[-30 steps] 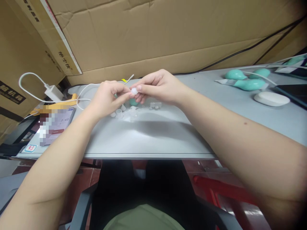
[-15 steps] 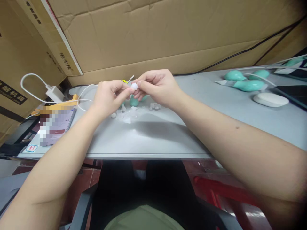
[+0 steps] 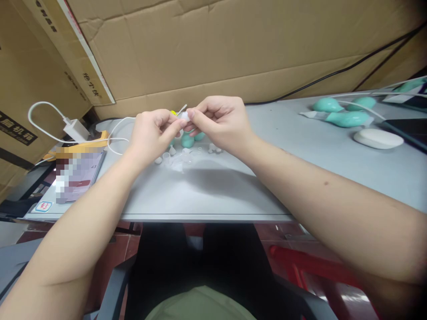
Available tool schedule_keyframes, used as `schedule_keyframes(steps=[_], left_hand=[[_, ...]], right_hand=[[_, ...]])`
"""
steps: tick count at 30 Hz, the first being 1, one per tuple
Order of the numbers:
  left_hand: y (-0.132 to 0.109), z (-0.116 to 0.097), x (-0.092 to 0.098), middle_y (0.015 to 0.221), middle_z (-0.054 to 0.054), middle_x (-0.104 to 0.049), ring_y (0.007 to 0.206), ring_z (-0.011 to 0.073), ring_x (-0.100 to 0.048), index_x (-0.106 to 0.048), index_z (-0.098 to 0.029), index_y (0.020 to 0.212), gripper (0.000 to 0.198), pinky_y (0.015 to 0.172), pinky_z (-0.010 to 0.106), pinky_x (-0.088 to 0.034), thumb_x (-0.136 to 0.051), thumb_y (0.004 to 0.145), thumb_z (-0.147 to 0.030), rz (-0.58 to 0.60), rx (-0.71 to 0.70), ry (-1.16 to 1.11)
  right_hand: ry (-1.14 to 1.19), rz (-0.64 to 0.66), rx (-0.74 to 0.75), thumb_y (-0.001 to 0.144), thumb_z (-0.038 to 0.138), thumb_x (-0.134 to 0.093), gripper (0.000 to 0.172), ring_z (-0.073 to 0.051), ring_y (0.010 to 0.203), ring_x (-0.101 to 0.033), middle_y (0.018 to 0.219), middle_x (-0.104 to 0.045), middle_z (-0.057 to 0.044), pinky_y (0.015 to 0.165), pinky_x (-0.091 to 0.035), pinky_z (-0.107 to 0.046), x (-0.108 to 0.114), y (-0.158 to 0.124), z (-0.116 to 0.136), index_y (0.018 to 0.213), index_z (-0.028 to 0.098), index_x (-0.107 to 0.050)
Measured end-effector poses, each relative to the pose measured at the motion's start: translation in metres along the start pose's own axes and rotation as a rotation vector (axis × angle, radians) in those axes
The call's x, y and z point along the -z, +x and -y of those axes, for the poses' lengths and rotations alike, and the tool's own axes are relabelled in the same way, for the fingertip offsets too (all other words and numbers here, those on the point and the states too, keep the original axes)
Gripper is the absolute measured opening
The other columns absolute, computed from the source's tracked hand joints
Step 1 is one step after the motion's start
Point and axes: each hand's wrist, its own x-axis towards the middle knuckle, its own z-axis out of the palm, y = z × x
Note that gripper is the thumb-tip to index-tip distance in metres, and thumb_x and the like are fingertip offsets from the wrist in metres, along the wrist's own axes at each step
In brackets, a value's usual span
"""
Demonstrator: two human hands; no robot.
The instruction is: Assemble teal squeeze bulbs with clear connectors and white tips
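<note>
A small white plastic piece [image 3: 184,116] is pinched between both hands, raised over the table. My left hand [image 3: 155,133] grips its left side with thumb and index finger. My right hand [image 3: 223,122] has thumb and fingertips on its right side, covering part of it; its exact kind does not show. Below and behind the hands lie teal rounded pieces [image 3: 187,140], partly hidden. Small white cone-like parts [image 3: 172,150], a clear ring-like cup [image 3: 166,157] and a crumpled clear plastic bag [image 3: 178,163] rest on the table under the hands.
On the left are a phone [image 3: 83,178], a white charger [image 3: 76,130] and a yellow power strip [image 3: 82,146] with white cable. To the right lie wrapped teal pieces [image 3: 348,118] and a white oval object [image 3: 378,138]. Cardboard [image 3: 233,49] walls the back of the table [image 3: 207,195].
My right hand has turned and shifted slightly, its thumb now covering more of the white piece. The left hand stays nearly in place, still pinching.
</note>
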Motion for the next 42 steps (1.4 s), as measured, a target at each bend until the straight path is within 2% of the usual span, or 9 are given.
schedule_keyframes(steps=[7, 10, 14, 21, 24, 27, 33, 37, 42], left_hand=[[0.001, 0.008, 0.002, 0.081, 0.005, -0.087, 0.071, 0.0157, -0.073, -0.080, -0.020, 0.084, 0.030, 0.067, 0.027, -0.055, -0.086, 0.107, -0.040, -0.024, -0.027, 0.030], [0.000, 0.010, 0.003, 0.081, 0.004, -0.087, 0.070, 0.0153, -0.071, -0.082, -0.020, 0.086, 0.024, 0.067, 0.028, -0.053, -0.082, 0.105, -0.036, -0.002, -0.097, 0.021], [0.000, 0.009, 0.005, 0.080, 0.003, -0.086, 0.070, 0.0159, -0.070, -0.081, -0.021, 0.086, 0.028, 0.068, 0.030, -0.052, -0.077, 0.106, -0.040, 0.028, -0.168, 0.032], [0.001, 0.012, 0.008, 0.080, 0.003, -0.084, 0.071, 0.0170, -0.072, -0.078, -0.022, 0.085, 0.033, 0.073, 0.031, -0.058, -0.079, 0.107, -0.047, 0.044, -0.186, 0.071], [0.000, 0.014, 0.007, 0.083, 0.004, -0.086, 0.074, 0.0175, -0.075, -0.079, -0.022, 0.089, 0.039, 0.070, 0.030, -0.058, -0.080, 0.112, -0.053, -0.001, -0.138, 0.082], [-0.001, 0.014, 0.007, 0.083, 0.004, -0.087, 0.074, 0.0173, -0.075, -0.080, -0.023, 0.090, 0.039, 0.068, 0.029, -0.057, -0.081, 0.113, -0.055, -0.039, -0.110, 0.097], [-0.001, 0.006, 0.011, 0.084, 0.003, -0.087, 0.075, 0.0179, -0.073, -0.082, -0.023, 0.088, 0.027, 0.074, 0.031, -0.059, -0.081, 0.104, -0.045, 0.002, -0.101, 0.094], [0.001, 0.003, 0.013, 0.081, 0.003, -0.086, 0.075, 0.0203, -0.073, -0.081, -0.024, 0.083, 0.025, 0.079, 0.034, -0.060, -0.083, 0.099, -0.044, 0.063, -0.075, 0.141], [0.001, 0.001, 0.012, 0.082, 0.004, -0.088, 0.072, 0.0196, -0.072, -0.085, -0.024, 0.082, 0.023, 0.078, 0.036, -0.058, -0.081, 0.097, -0.042, 0.036, -0.110, 0.070]], right_hand=[[0.127, 0.108, -0.143, 0.110, 0.026, -0.100, 0.036, -0.020, 0.094, -0.094, 0.098, -0.094, -0.004, 0.077, -0.078, -0.025, 0.003, 0.006, 0.001, 0.088, 0.025, -0.072], [0.185, 0.159, -0.204, 0.109, 0.032, -0.103, 0.037, -0.020, 0.092, -0.094, 0.094, -0.093, -0.003, 0.078, -0.078, -0.026, 0.008, 0.009, 0.002, 0.091, 0.024, -0.072], [0.231, 0.175, -0.237, 0.105, 0.043, -0.108, 0.041, -0.020, 0.090, -0.094, 0.091, -0.091, -0.002, 0.078, -0.078, -0.026, 0.011, 0.011, -0.001, 0.095, 0.025, -0.072], [0.262, 0.202, -0.273, 0.101, 0.061, -0.108, 0.048, -0.024, 0.094, -0.094, 0.093, -0.090, -0.002, 0.079, -0.079, -0.030, 0.008, 0.011, -0.007, 0.100, 0.028, -0.073], [0.242, 0.163, -0.229, 0.103, 0.055, -0.107, 0.044, -0.024, 0.098, -0.094, 0.098, -0.090, -0.004, 0.085, -0.081, -0.032, 0.004, 0.008, -0.005, 0.103, 0.027, -0.073], [0.238, 0.154, -0.190, 0.096, 0.054, -0.114, 0.051, -0.024, 0.100, -0.093, 0.097, -0.090, -0.004, 0.089, -0.082, -0.033, 0.004, 0.006, -0.003, 0.103, 0.026, -0.072], [0.268, 0.190, -0.324, 0.083, 0.057, -0.121, 0.057, -0.028, 0.099, -0.095, 0.099, -0.090, -0.004, 0.071, -0.078, -0.031, 0.012, 0.010, -0.001, 0.098, 0.027, -0.075], [0.238, 0.178, -0.373, 0.087, 0.046, -0.119, 0.049, -0.027, 0.094, -0.095, 0.094, -0.089, -0.003, 0.071, -0.078, -0.031, 0.013, 0.013, 0.003, 0.093, 0.026, -0.076], [0.248, 0.156, -0.399, 0.100, 0.024, -0.103, 0.026, -0.023, 0.089, -0.093, 0.093, -0.091, -0.002, 0.066, -0.075, -0.027, 0.010, 0.013, 0.005, 0.094, 0.025, -0.078]])
